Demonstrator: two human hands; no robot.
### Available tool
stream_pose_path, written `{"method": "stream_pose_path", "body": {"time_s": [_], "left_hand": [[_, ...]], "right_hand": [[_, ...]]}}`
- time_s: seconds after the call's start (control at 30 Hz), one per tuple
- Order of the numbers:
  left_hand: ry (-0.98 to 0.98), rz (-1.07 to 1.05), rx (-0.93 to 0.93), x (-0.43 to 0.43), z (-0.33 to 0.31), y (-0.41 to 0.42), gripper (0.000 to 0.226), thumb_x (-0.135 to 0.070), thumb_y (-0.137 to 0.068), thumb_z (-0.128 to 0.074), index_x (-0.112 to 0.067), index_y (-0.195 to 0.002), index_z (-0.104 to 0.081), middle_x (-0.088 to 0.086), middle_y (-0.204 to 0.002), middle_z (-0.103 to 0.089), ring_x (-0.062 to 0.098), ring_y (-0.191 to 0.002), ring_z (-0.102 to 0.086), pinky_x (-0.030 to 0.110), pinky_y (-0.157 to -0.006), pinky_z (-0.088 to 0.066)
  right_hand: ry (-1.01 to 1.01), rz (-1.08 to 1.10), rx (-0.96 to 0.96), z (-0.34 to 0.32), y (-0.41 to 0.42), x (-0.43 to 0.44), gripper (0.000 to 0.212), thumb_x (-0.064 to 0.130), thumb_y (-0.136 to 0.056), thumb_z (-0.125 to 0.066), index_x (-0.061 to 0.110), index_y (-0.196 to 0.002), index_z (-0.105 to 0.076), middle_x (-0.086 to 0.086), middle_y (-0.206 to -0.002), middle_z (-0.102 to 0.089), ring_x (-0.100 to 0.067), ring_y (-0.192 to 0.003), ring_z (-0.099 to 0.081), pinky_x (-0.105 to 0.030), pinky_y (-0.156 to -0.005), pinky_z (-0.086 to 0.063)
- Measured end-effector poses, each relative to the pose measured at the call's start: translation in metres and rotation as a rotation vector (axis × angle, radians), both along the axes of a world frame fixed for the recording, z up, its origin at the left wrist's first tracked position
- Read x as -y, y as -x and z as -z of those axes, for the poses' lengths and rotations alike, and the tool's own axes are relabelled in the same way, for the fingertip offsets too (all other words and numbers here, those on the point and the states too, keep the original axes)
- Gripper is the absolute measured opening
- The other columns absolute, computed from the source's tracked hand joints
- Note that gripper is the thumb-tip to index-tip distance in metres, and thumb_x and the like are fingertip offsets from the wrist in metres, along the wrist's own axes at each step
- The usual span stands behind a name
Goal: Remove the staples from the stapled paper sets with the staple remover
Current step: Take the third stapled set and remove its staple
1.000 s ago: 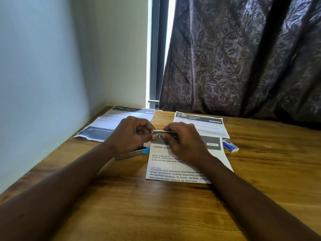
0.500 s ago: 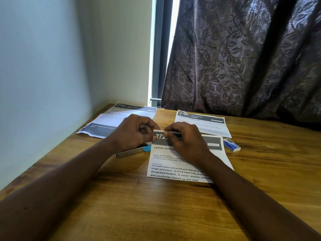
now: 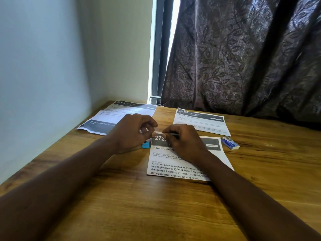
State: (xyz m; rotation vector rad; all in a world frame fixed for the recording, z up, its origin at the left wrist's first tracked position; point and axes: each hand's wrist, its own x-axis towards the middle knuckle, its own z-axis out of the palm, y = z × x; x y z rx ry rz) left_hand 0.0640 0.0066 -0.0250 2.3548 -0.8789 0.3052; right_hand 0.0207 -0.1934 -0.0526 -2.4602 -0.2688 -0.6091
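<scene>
A: What is seen, from the left?

B: A paper set is laid at the far left of the table. The left hand is curled, its fingertips pinched on the raised top-left corner of the middle paper set. A blue-tipped metal tool, likely the staple remover, is left lying under that hand.

A: And the right?

B: The right hand is pressed down on the header, fingertips closed at the same corner. Whether a staple is gripped cannot be told. A third set and a small blue box are placed further right.

A: How is the step done well?

B: The sheets should be held flat, the corner lifted gently, and the remover slid under the staple so tearing is avoided
</scene>
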Motion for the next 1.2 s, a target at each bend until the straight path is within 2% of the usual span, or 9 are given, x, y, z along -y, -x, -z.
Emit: {"method": "stream_pose_path", "body": {"time_s": [0.07, 0.17, 0.3, 0.47, 0.6, 0.7, 0.77, 1.1, 1.2], "left_hand": [[-0.008, -0.008, 0.120, 0.001, -0.002, 0.004, 0.034, -0.035, -0.088, -0.075, -0.025, -0.120, -0.069, -0.013, -0.110, -0.071, 0.008, -0.096, -0.066, 0.025, -0.084, -0.054], [0.025, 0.079, 0.148, 0.010, 0.000, 0.018, 0.031, -0.041, -0.083, -0.076, -0.028, -0.110, -0.073, -0.015, -0.101, -0.073, 0.004, -0.089, -0.066, 0.028, -0.078, -0.056], [-0.204, 0.114, 0.127, 0.023, 0.013, 0.031, 0.033, -0.046, -0.088, -0.071, -0.033, -0.118, -0.068, -0.015, -0.113, -0.070, -0.001, -0.090, -0.054, 0.023, -0.078, -0.043], [-0.295, 0.144, 0.100, 0.012, 0.015, 0.037, 0.053, -0.067, -0.086, -0.060, -0.038, -0.130, -0.062, -0.017, -0.132, -0.065, 0.005, -0.111, -0.060, 0.034, -0.095, -0.052], [-0.431, 0.097, 0.069, 0.006, 0.013, 0.041, 0.069, -0.084, -0.078, -0.047, -0.043, -0.133, -0.058, -0.019, -0.140, -0.060, 0.011, -0.126, -0.055, 0.044, -0.107, -0.046], [-0.495, 0.085, 0.080, 0.007, 0.010, 0.046, 0.069, -0.082, -0.082, -0.046, -0.041, -0.138, -0.055, -0.012, -0.139, -0.063, 0.014, -0.133, -0.053, 0.048, -0.124, -0.025], [-0.512, 0.089, 0.123, 0.010, 0.009, 0.050, 0.071, -0.082, -0.083, -0.043, -0.038, -0.136, -0.058, -0.010, -0.134, -0.068, 0.011, -0.130, -0.056, 0.049, -0.127, -0.015], [-0.544, 0.066, 0.135, 0.008, 0.011, 0.053, 0.080, -0.088, -0.080, -0.037, -0.039, -0.140, -0.055, -0.009, -0.135, -0.067, 0.012, -0.131, -0.056, 0.053, -0.127, -0.009], [-0.531, 0.065, 0.116, 0.007, 0.012, 0.052, 0.081, -0.089, -0.079, -0.036, -0.038, -0.139, -0.056, -0.010, -0.140, -0.064, 0.012, -0.133, -0.055, 0.052, -0.127, -0.008]], "right_hand": [[0.027, 0.013, -0.011, 0.001, -0.001, 0.000, 0.016, 0.034, -0.093, -0.070, 0.026, -0.104, -0.078, 0.007, -0.093, -0.077, -0.013, -0.088, -0.068, -0.046, -0.089, -0.054], [0.033, 0.029, 0.001, 0.002, -0.002, 0.002, 0.012, 0.027, -0.091, -0.070, 0.025, -0.099, -0.079, 0.005, -0.090, -0.078, -0.015, -0.086, -0.069, -0.043, -0.084, -0.055], [0.031, 0.023, -0.022, -0.001, 0.001, 0.003, 0.014, 0.020, -0.089, -0.072, 0.022, -0.101, -0.080, 0.000, -0.097, -0.078, -0.012, -0.088, -0.067, -0.041, -0.085, -0.057], [0.006, 0.042, -0.033, 0.001, 0.000, 0.003, 0.015, 0.023, -0.091, -0.072, 0.021, -0.103, -0.079, 0.001, -0.101, -0.077, -0.013, -0.093, -0.068, -0.042, -0.089, -0.057], [-0.031, 0.064, -0.045, 0.002, 0.000, 0.001, 0.015, 0.024, -0.091, -0.072, 0.021, -0.104, -0.080, 0.001, -0.102, -0.078, -0.012, -0.092, -0.069, -0.040, -0.091, -0.056], [-0.024, 0.076, -0.037, 0.001, 0.003, -0.001, 0.015, 0.025, -0.091, -0.073, 0.020, -0.103, -0.080, 0.001, -0.101, -0.077, -0.014, -0.093, -0.069, -0.038, -0.091, -0.055], [0.009, 0.090, -0.025, 0.000, 0.005, -0.003, 0.016, 0.025, -0.092, -0.072, 0.020, -0.104, -0.080, 0.000, -0.102, -0.077, -0.015, -0.094, -0.068, -0.038, -0.091, -0.054], [0.116, 0.146, -0.005, -0.001, 0.008, -0.006, 0.018, 0.031, -0.093, -0.069, 0.023, -0.105, -0.079, -0.001, -0.102, -0.075, -0.019, -0.097, -0.066, -0.046, -0.093, -0.051], [0.207, 0.190, 0.010, -0.001, 0.012, -0.007, 0.022, 0.034, -0.096, -0.065, 0.026, -0.113, -0.076, 0.001, -0.107, -0.073, -0.019, -0.103, -0.062, -0.045, -0.097, -0.045]]}}
